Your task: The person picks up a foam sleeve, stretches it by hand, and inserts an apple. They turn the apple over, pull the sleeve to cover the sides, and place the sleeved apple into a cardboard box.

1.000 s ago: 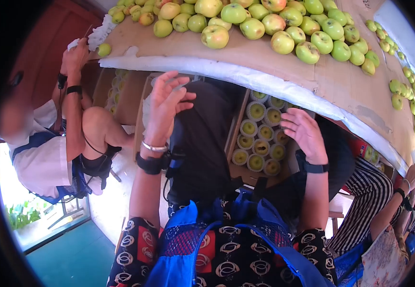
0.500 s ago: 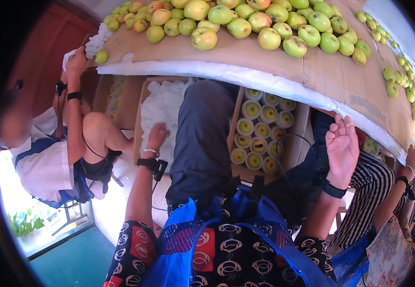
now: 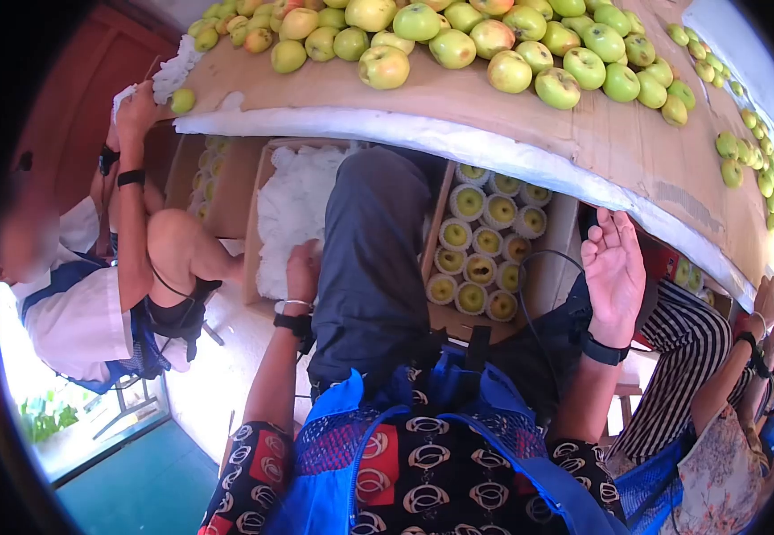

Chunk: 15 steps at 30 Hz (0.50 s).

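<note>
My left hand (image 3: 302, 271) reaches down at the right side of a box of white foam nets (image 3: 284, 209), beside my left knee; its fingertips are hard to make out. Palm up, my right hand (image 3: 614, 267) is raised near the white padded table edge (image 3: 530, 159), fingers apart and slightly curled, with nothing in it. Between my legs stands a carton holding netted apples (image 3: 487, 241) in rows. On the cardboard-covered tabletop (image 3: 458, 102) lie many loose green and reddish apples (image 3: 384, 67).
At the left a seated person (image 3: 93, 303) holds white netting near the table corner. On the right are a co-worker's striped trousers (image 3: 690, 357) and co-workers' hands (image 3: 769, 303) by the table. A dark cable (image 3: 530, 303) loops beside the apple carton.
My left hand has moved down and slightly right, closer to my knee. My right hand has shifted left and a little lower. The view has shifted slightly.
</note>
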{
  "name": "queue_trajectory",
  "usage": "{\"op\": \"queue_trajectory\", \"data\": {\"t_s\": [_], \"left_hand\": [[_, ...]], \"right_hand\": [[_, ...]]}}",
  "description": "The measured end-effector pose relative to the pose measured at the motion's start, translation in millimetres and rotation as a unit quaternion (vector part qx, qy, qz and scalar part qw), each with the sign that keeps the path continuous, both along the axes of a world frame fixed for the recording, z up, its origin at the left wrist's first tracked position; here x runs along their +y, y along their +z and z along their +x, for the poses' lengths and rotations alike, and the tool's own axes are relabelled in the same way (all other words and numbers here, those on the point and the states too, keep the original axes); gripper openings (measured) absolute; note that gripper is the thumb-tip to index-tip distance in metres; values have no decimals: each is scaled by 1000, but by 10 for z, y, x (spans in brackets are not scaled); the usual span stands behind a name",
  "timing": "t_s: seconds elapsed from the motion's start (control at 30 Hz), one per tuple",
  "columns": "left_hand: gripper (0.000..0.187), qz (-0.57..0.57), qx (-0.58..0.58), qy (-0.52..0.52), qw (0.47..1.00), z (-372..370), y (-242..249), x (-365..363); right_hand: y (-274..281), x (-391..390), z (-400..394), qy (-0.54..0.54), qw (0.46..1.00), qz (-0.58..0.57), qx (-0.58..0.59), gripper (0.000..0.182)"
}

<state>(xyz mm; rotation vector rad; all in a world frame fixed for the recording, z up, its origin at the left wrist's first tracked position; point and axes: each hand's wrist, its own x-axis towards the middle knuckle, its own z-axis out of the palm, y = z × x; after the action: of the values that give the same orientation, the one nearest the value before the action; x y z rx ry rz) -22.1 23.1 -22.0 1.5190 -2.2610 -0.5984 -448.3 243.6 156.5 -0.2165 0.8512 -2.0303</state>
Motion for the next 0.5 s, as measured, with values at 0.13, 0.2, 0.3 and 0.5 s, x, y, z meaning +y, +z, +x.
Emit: {"op": "queue_trajectory", "data": {"t_s": [0.13, 0.2, 0.3, 0.5], "left_hand": [[38, 93, 241, 152, 954, 97, 687, -48], [38, 101, 390, 148, 903, -75, 1327, 15], [38, 113, 485, 71, 864, -580, 2021, 363], [36, 270, 445, -146, 841, -1251, 2176, 916]], "right_hand": [[-27, -26, 46, -7, 1000, 1, -7, 26], [12, -86, 148, 11, 999, 15, 39, 23], [133, -245, 605, 76, 977, 98, 171, 14], [119, -413, 1590, 247, 924, 20, 292, 29]]}}
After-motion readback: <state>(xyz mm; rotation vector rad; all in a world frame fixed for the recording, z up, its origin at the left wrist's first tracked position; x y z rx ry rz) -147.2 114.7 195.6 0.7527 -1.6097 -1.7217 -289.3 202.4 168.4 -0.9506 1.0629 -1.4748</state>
